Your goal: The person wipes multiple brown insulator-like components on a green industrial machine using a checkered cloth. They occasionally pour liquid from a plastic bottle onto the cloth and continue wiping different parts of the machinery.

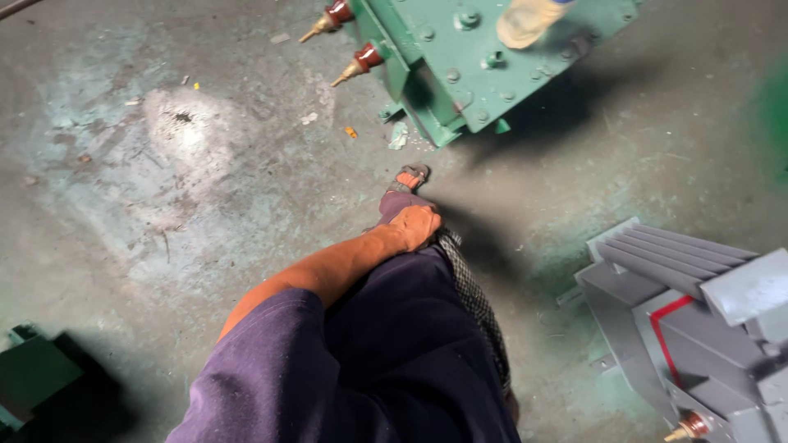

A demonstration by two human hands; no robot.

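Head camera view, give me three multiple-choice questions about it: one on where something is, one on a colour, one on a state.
1. Where does the green transformer stand?
A. top of the view
B. bottom left
C. on a table

2. What colour is the ribbed unit at the right?
A. yellow
B. grey
C. white

3. How is the hand seen at the centre?
A. spread flat on the floor
B. closed over dark cloth at the knee
C. holding a hammer

Answers: 1 A, it sits on the concrete floor at the upper edge; 2 B, grey with a red stripe; 3 B, the fingers curl over the fabric.
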